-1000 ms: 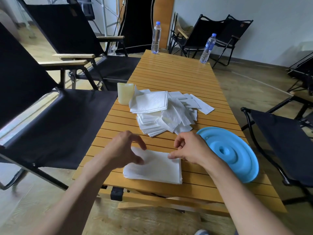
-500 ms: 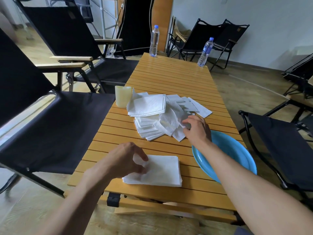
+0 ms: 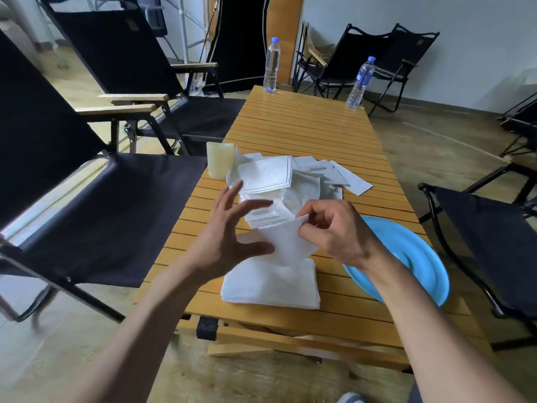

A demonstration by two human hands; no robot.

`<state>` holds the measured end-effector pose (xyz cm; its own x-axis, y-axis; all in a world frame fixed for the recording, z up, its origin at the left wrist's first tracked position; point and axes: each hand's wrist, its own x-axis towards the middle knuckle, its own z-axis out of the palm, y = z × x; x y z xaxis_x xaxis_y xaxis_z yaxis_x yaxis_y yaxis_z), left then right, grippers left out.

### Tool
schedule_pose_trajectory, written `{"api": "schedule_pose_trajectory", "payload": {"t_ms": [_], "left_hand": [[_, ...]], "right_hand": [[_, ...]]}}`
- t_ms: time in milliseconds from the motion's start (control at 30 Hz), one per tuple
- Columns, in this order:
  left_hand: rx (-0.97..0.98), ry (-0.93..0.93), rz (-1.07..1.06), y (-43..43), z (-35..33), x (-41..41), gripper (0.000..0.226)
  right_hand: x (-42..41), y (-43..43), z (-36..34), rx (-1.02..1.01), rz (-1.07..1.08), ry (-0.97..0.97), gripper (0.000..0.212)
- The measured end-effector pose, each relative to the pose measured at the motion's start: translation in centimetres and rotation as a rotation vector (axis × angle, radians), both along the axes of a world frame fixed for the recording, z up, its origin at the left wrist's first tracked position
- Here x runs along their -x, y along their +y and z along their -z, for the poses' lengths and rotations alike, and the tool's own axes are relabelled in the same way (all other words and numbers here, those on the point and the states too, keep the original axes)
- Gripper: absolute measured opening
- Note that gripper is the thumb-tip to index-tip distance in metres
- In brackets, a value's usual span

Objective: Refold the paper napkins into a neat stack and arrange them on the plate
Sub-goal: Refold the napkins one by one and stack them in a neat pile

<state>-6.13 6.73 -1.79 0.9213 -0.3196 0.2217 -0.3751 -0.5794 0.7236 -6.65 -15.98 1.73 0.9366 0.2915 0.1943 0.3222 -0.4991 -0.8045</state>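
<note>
My right hand (image 3: 334, 231) pinches one white paper napkin (image 3: 286, 242) by its upper corner and holds it in the air above the neat stack (image 3: 270, 286) near the table's front edge. Just left of that napkin, my left hand (image 3: 229, 231) hovers with fingers spread, holding nothing. Behind both hands lies the messy pile of napkins (image 3: 290, 178) at mid-table. The blue plate (image 3: 406, 257) sits upside down at the right edge, partly hidden by my right wrist.
A pale cup (image 3: 220, 163) stands left of the messy pile. Two water bottles (image 3: 271, 65) (image 3: 361, 82) are at the far end of the slatted wooden table (image 3: 305, 123). Black folding chairs (image 3: 87, 205) flank both sides.
My right hand reached into the messy pile, took a napkin and brought it back over the neat stack. My left hand lifted off the stack and opened beside the napkin.
</note>
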Motion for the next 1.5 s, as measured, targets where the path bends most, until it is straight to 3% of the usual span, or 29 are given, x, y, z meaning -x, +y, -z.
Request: {"api": "schedule_pose_trajectory", "payload": {"t_ms": [100,267,433,633,733,833,1033,1133,1200,1333,1400,1500], "left_hand": [[0.083,0.079,0.045,0.5,-0.2,-0.1,0.015],[0.176,0.345,-0.033,1.5,-0.1,-0.4,0.003],[0.257,0.624,-0.054,1.8,-0.4,-0.4,0.02],[0.161,0.637,-0.318,1.5,1.0,-0.6,0.026],[0.092,0.596,-0.361,1.1,1.4,-0.8,0.023],[0.012,0.577,-0.39,0.8,1.6,-0.8,0.021],[-0.142,0.547,-0.399,0.8,1.8,-0.7,0.028],[-0.234,0.425,-0.355,0.8,2.0,-0.5,0.037],[-0.246,0.3,-0.283,0.7,1.9,-0.5,0.037],[-0.313,0.222,-0.061,0.1,1.6,0.0,0.023],[-0.371,0.231,-0.012,-0.2,1.7,0.3,0.019],[-0.399,0.225,0.004,-0.1,1.7,0.2,0.02]], "right_hand": [[-0.1,-0.4,0.2,-0.053,0.052,0.088,0.017],[-0.4,-2.1,1.0,-0.076,0.102,0.412,0.015],[-0.4,-2.7,1.6,-0.081,0.104,0.609,0.019],[-0.1,-2.4,2.6,0.207,0.139,0.793,0.032],[-0.3,-2.0,3.2,0.263,0.153,0.795,0.026],[-0.6,-1.8,3.8,0.308,0.159,0.78,0.022],[-0.8,-1.8,4.4,0.527,0.217,0.664,0.042],[-1.0,-1.9,4.4,0.602,0.258,0.553,0.052],[-1.6,-2.0,4.5,0.521,0.322,0.447,0.052],[-4.3,-1.7,5.0,0.432,0.547,-0.005,0.024],[-6.2,-1.5,5.5,0.52,0.552,-0.142,0.031],[-8.9,-1.1,6.3,0.627,0.444,-0.141,0.046]]}}
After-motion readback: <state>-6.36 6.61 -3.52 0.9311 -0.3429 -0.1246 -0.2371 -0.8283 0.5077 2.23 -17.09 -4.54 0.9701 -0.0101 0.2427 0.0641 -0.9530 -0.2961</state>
